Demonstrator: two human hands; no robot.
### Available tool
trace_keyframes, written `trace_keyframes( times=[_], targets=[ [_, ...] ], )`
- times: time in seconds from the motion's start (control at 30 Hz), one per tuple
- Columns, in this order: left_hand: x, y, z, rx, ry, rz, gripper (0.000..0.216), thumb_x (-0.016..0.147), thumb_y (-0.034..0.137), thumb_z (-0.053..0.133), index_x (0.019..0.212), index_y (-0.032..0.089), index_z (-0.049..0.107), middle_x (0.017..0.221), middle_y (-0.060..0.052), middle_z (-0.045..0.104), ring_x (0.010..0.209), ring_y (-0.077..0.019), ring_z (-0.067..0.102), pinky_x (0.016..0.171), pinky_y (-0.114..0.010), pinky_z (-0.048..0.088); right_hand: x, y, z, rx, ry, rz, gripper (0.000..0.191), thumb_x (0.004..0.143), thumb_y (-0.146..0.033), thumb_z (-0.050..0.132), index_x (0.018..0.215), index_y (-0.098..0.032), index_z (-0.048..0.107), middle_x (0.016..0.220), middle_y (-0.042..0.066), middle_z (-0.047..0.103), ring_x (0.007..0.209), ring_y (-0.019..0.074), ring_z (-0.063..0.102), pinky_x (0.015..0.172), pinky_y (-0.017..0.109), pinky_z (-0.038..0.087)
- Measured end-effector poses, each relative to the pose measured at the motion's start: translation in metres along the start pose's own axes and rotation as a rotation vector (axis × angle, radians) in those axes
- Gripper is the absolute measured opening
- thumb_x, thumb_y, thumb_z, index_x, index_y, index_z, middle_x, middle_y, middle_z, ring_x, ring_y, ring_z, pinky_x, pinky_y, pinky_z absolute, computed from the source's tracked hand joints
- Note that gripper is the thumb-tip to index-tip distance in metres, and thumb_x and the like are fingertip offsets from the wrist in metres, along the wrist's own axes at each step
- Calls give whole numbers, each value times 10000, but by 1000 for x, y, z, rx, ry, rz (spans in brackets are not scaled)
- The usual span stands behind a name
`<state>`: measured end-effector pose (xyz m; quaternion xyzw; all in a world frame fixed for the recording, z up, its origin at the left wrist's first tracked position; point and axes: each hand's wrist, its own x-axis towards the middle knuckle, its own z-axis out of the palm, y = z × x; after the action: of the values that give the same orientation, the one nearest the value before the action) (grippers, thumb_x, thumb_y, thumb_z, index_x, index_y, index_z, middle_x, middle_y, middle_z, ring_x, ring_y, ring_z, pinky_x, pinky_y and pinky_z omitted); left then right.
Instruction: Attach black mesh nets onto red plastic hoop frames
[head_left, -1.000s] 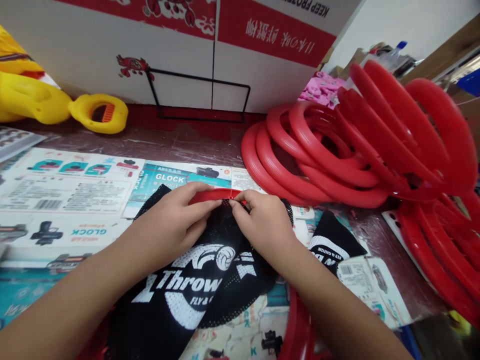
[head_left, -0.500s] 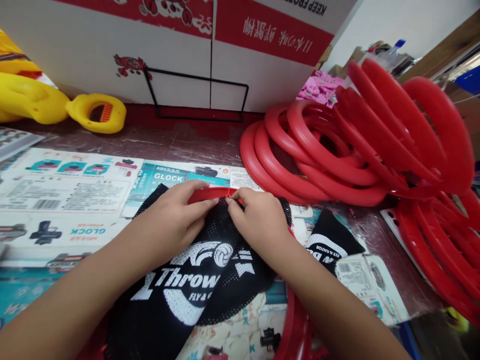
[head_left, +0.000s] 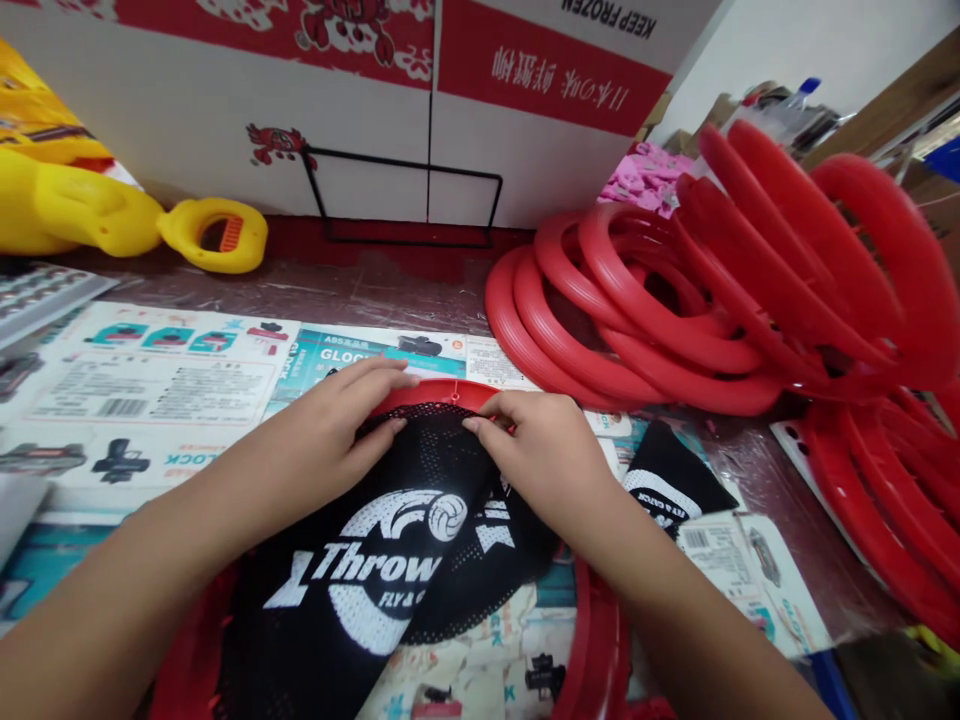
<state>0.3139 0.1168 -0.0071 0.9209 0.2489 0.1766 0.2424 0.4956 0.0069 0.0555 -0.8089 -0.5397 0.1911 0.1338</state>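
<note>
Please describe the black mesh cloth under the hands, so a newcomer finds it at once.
Start at the big white carton; come down to the left hand and right hand. The black mesh cloth lies beneath them. Unlike the black piece beyond the right forearm, it overlaps a red ring and shows "Throw" in white.

The left forearm (head_left: 195,520) and right forearm (head_left: 667,570), both bare, extend from the near side, converging farther off. The left hand (head_left: 334,420) is palm down, thumb spread from extended fingers. The right hand (head_left: 544,440) is curled, thumb tip near forefinger.
</note>
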Motion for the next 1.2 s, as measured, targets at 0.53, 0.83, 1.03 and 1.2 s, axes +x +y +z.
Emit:
trace_keyframes(
  times=[0.53,0.83,1.03,1.2],
  targets=[
    [-1,4,9,209,-4,277,506,925,62,335,1351,224,557,1376,-142,525,1232,-320,522,1006,-535,475,3,5,2,-14,25,-37,186,919,-144,540,842,-153,710,866,57,738,767,172,636,696,270,395],
    [1,3,14,241,34,298,500,910,68,362,1306,205,634,1332,-163,567,1173,-343,551,972,-552,484,8,6,6,-48,37,-32,218,930,-165,518,836,-157,714,829,51,730,734,163,622,664,264,379],
    [1,2,15,273,41,304,500,898,62,368,1296,187,643,1320,-176,567,1134,-349,556,944,-543,489,7,6,8,-80,45,-30,223,925,-182,522,815,-162,715,800,46,726,712,165,609,622,268,351],
    [0,4,19,293,38,239,489,899,91,379,1291,216,643,1328,-160,558,1125,-344,545,952,-548,489,9,4,8,-85,28,-26,218,928,-183,525,854,-157,728,845,56,738,759,178,631,646,270,364]
  ],
)
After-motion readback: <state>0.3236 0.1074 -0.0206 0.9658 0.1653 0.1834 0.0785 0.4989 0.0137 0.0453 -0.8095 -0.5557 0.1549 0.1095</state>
